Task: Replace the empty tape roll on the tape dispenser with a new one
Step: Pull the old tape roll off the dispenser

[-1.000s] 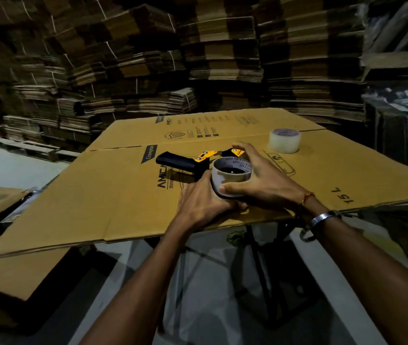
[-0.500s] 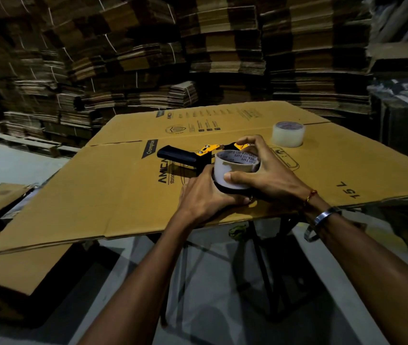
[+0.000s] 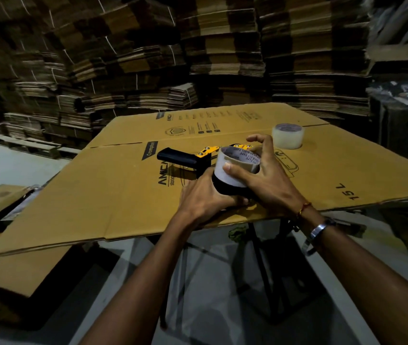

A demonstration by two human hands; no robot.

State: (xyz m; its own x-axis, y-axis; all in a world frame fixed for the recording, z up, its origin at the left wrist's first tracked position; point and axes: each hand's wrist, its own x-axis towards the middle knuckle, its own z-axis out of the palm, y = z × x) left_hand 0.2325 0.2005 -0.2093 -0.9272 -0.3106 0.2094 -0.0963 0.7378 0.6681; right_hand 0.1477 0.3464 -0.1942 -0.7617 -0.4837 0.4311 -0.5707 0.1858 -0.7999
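Stacked cardboard walls surround the flattened brown carton sheet (image 3: pixel 123 195). At centre, the empty grey cardboard tape core (image 3: pixel 235 170) has risen off the black-and-yellow tape dispenser (image 3: pixel 185 159), right hand (image 3: pixel 262 180) fingers closed around it, left hand (image 3: pixel 205 195) clamped on the hub. The new clear tape roll (image 3: pixel 288 136) waits at two o'clock.

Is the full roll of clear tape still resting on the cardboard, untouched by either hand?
Yes, the clear tape roll sits alone on the cardboard sheet, beyond the right hand, which grips the empty core.

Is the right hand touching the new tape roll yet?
Apart. The head view shows bare cardboard sheet between the right hand, which grips the empty core, and the new tape roll standing beyond its fingers.
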